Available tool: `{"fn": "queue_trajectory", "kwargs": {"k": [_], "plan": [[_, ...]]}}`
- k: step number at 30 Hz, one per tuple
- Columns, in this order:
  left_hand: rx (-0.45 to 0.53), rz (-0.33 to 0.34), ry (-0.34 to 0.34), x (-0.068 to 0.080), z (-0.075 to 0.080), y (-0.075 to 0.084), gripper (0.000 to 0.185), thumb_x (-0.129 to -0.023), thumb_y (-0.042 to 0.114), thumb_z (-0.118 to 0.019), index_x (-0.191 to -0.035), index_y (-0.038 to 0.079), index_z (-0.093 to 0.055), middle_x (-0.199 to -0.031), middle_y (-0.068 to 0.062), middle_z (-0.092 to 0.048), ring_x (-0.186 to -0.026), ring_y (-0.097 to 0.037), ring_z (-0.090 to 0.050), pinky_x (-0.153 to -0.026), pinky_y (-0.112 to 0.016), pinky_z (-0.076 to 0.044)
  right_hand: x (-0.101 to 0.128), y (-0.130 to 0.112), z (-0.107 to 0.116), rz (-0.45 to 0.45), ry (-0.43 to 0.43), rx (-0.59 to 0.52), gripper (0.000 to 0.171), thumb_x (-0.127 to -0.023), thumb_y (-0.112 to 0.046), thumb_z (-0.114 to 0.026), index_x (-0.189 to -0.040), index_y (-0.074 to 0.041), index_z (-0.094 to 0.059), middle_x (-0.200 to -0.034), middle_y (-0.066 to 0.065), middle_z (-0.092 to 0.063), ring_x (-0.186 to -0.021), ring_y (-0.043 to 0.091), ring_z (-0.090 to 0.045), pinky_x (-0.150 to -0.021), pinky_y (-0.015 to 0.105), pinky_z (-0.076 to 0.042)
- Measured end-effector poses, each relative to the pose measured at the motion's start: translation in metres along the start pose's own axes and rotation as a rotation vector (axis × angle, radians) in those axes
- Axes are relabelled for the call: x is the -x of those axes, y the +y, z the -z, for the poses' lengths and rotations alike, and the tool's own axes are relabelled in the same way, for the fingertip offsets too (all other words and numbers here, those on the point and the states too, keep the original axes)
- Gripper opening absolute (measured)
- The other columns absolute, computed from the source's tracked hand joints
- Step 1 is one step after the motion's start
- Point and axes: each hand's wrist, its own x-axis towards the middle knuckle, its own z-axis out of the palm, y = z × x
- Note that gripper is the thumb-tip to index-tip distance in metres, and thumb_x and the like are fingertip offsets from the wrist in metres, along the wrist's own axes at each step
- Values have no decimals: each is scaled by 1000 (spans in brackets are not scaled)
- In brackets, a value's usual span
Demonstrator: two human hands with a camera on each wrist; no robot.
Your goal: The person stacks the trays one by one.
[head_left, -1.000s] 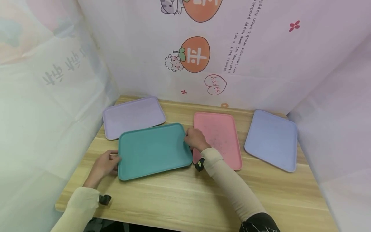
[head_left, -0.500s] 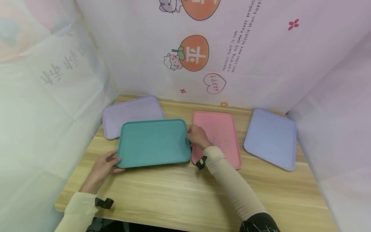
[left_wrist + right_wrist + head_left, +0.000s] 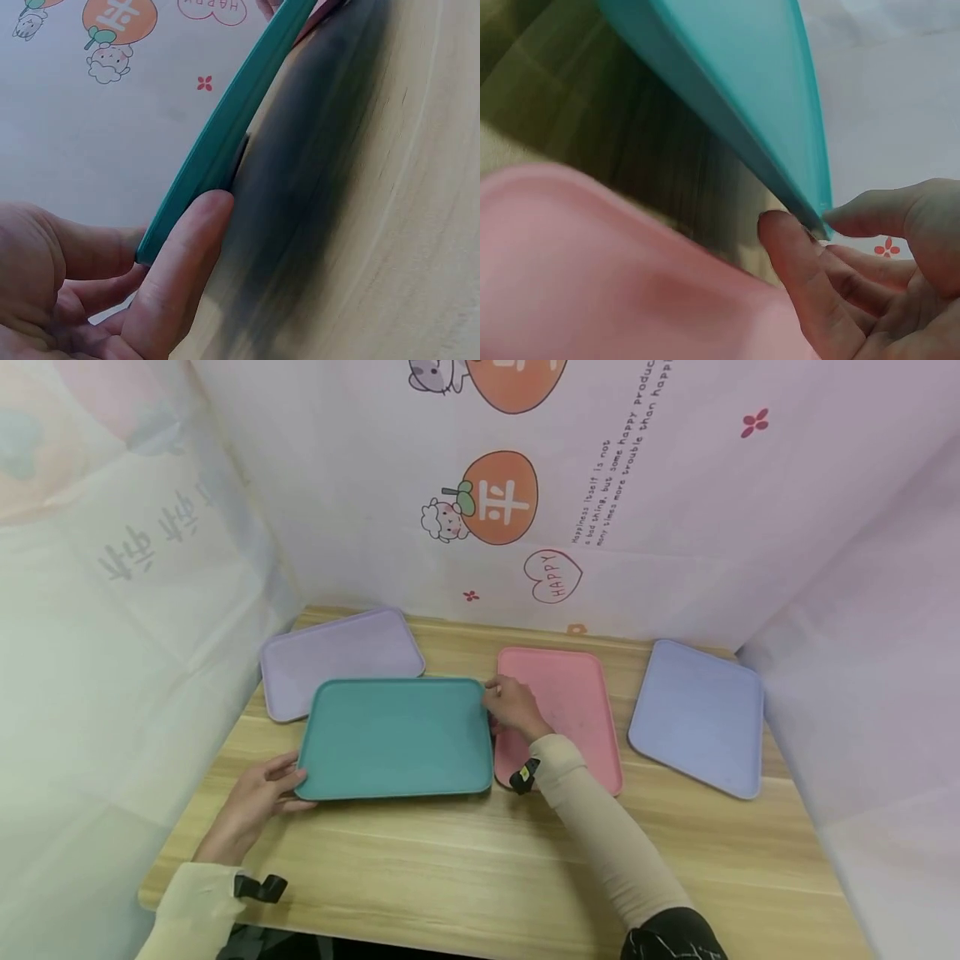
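A teal rectangular tray (image 3: 397,739) is held between both hands, lifted off the wooden table. In the left wrist view a dark shadow lies on the wood below its edge. The left hand (image 3: 251,802) pinches the near left corner, thumb at the rim and fingers (image 3: 176,277) underneath. At the far right corner, the right hand (image 3: 517,706) pinches the rim between thumb and fingers (image 3: 799,270). That hand is over a pink tray (image 3: 566,710), which lies flat just right of the teal one. The teal tray overlaps part of a lilac tray (image 3: 341,652) in the head view.
A periwinkle blue tray (image 3: 697,718) lies at the table's right side. Printed white sheets (image 3: 645,585) stand up behind the wooden table (image 3: 420,868) and on both sides. The table's front edge runs along the bottom of the head view.
The teal tray has risen from the table and turned slightly, its near left corner moving away from the front edge. The left hand's fingers have gone under that corner. Other trays stay put.
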Motion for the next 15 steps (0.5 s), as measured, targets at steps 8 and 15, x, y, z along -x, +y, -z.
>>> {"fn": "queue_trajectory", "kwargs": {"k": [8, 15], "plan": [[-6, 10, -11, 7, 1, 1, 69, -115, 18, -55, -170, -7, -20, -160, -37, -39, -101, -1, -73, -96, -37, -69, -4, 2, 5, 10, -31, -7, 38, -108, -13, -62, -144, -1, -66, -112, 22, -73, -72, 21, -74, -63, 41, -71], [-4, 29, -12, 5, 4, 1, 71, -116, 20, -56, -171, -6, -20, -160, -32, -39, -101, -1, -73, -96, -36, -69, -8, 0, 5, 4, -44, -6, 35, -110, -13, -62, -142, -1, -68, -113, 21, -72, -72, 19, -73, -67, 45, -72]]}}
